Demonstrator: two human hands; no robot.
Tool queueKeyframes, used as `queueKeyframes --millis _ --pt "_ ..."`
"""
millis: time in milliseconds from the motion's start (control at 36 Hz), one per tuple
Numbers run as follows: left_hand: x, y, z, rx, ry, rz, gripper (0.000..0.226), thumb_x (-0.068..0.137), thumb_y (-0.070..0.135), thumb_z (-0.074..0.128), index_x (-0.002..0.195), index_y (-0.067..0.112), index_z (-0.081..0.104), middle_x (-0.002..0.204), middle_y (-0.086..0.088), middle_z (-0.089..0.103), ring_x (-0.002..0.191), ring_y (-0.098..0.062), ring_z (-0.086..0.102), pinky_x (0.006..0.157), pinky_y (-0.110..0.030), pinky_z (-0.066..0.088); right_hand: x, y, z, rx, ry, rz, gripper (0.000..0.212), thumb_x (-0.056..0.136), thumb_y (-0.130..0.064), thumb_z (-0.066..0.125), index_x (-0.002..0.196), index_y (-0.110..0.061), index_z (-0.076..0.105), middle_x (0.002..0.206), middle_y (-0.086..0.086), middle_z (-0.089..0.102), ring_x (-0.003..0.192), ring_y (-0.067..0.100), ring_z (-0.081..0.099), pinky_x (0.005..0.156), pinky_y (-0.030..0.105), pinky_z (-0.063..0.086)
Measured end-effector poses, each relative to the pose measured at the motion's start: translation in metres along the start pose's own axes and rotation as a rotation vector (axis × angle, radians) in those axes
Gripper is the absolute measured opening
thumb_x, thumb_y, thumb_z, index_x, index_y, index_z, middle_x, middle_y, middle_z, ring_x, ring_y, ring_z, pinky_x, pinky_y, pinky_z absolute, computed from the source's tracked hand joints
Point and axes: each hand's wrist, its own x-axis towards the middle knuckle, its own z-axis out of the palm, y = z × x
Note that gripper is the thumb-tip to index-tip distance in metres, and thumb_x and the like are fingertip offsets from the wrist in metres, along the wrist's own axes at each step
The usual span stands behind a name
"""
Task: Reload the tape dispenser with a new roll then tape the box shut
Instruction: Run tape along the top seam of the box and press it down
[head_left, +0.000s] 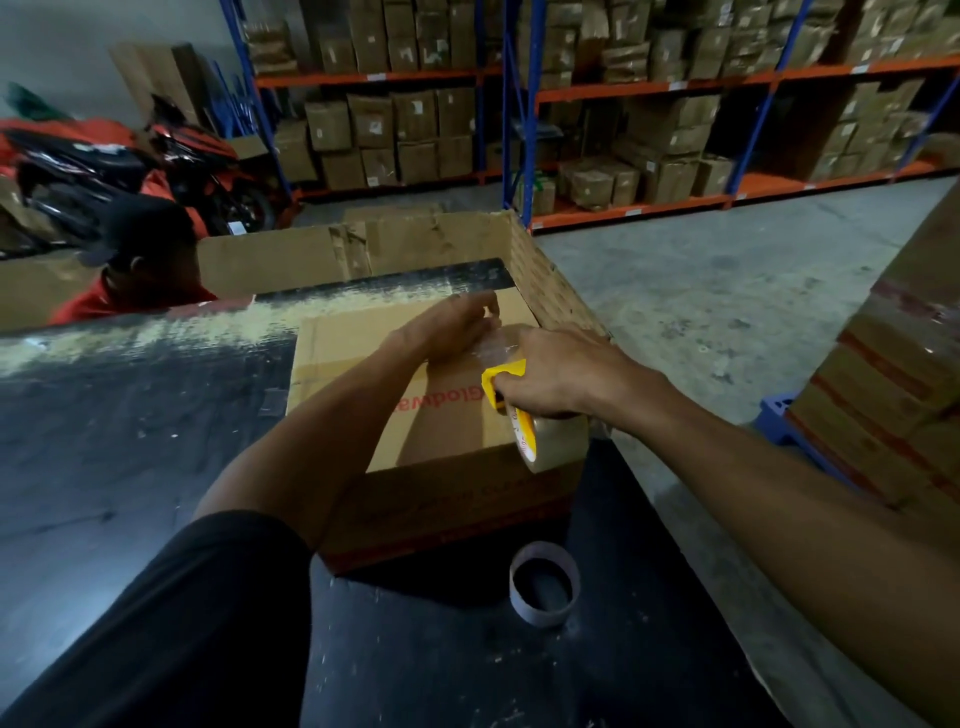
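Cardboard box (410, 415), flaps folded shut, resting on a dark table (130, 415) near the table's right edge. The yellow tape dispenser (501, 382), carrying a full roll of clear tape (553, 441), sits over the right part of the box top, grasped around its body by the right hand (563, 376). The left hand (452, 325) lies flat on the far part of the lid, fingers pressing what appears to be the free end of the tape (the film itself is barely visible). An empty tape core (543, 584) stands on the table just near of the box, so reloading is judged complete; the step in hand is starting the sealing strip. The next move calls for keeping the tape end pinned while drawing the dispenser along the seam toward the near edge.
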Motion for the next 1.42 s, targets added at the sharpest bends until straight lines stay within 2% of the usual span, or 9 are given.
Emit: queueKeyframes --millis 139,278,444,583,722,806,944,1194,1417 --pt "-0.001 0.004 0.004 0.137 0.013 -0.023 0.023 0.106 0.031 0.045 0.123 0.020 0.055 0.113 -0.015 0.070 0.104 -0.034 0.065 0.088 -0.044 0.053 0.005 0.000 0.000 0.012 -0.009 0.023 0.048 0.081 -0.057 0.056 0.113 -0.021 0.063 0.097 0.003 0.059 0.088 0.026 0.054 0.066 0.036 0.040" --pt "-0.004 0.004 0.009 0.232 0.102 -0.051 0.032 0.105 0.044 0.047 0.124 0.019 0.050 0.110 -0.014 0.074 0.098 -0.036 0.070 0.085 -0.043 0.054 0.008 0.000 -0.001 0.014 -0.037 0.039 0.053 0.081 -0.059 0.055 0.119 -0.022 0.060 0.104 0.004 0.059 0.089 0.027 0.051 0.069 0.037 0.041" --pt "-0.003 -0.004 0.013 0.019 0.246 -0.371 0.065 0.085 0.065 0.067 0.124 0.018 0.042 0.123 -0.009 0.069 0.114 -0.030 0.065 0.104 -0.049 0.038 0.007 -0.002 -0.006 0.002 -0.077 0.042 0.043 0.087 -0.054 0.057 0.110 -0.018 0.059 0.100 0.005 0.054 0.090 0.026 0.052 0.066 0.036 0.038" --pt "-0.006 -0.005 0.019 -0.239 0.425 -0.504 0.030 0.091 0.029 0.071 0.112 0.015 0.054 0.114 -0.011 0.067 0.109 -0.033 0.063 0.096 -0.047 0.047 0.007 -0.003 -0.002 0.004 -0.077 0.051 0.041 0.083 -0.057 0.057 0.104 -0.022 0.054 0.102 0.005 0.058 0.091 0.027 0.055 0.068 0.037 0.043" --pt "-0.017 -0.001 0.011 -0.316 0.439 -0.270 0.018 0.097 0.008 0.060 0.114 0.008 0.063 0.108 -0.011 0.066 0.098 -0.027 0.064 0.087 -0.043 0.056 0.008 -0.002 -0.003 0.007 -0.065 0.032 0.040 0.081 -0.056 0.058 0.102 -0.021 0.055 0.101 0.006 0.058 0.092 0.028 0.055 0.073 0.038 0.046" --pt "-0.035 0.015 0.010 -0.181 0.284 -0.085 0.030 0.101 0.010 0.053 0.128 0.014 0.066 0.127 -0.007 0.069 0.115 -0.022 0.066 0.095 -0.027 0.049 0.009 -0.002 -0.003 0.003 -0.056 0.017 0.035 0.082 -0.054 0.060 0.093 -0.022 0.053 0.091 0.004 0.056 0.085 0.026 0.054 0.064 0.034 0.040" --pt "-0.055 0.019 0.031 0.153 -0.075 -0.043 0.058 0.109 0.038 0.039 0.163 0.023 0.023 0.171 -0.004 0.022 0.158 -0.026 0.020 0.126 -0.047 0.015 0.011 -0.003 -0.004 -0.030 -0.038 0.004 0.036 0.085 -0.052 0.060 0.087 -0.017 0.053 0.083 0.004 0.053 0.084 0.027 0.054 0.065 0.033 0.039" --pt "-0.053 0.024 0.026 0.207 -0.195 -0.143 0.062 0.109 0.048 0.024 0.164 0.025 0.007 0.174 0.004 0.003 0.161 -0.018 0.001 0.129 -0.048 0.002 0.000 -0.006 -0.018 -0.096 -0.177 0.030 0.042 0.092 -0.052 0.058 0.066 -0.021 0.046 0.073 0.001 0.047 0.081 0.025 0.054 0.068 0.034 0.041" --pt "-0.044 0.042 0.007 0.291 -0.422 -0.253 0.082 0.101 0.063 0.037 0.164 0.030 -0.006 0.172 0.008 -0.015 0.160 -0.024 -0.011 0.126 -0.062 0.001 -0.005 -0.021 -0.017 -0.138 -0.157 0.080 0.037 0.085 -0.047 0.062 0.102 -0.017 0.050 0.103 0.010 0.055 0.093 0.029 0.059 0.070 0.036 0.047"
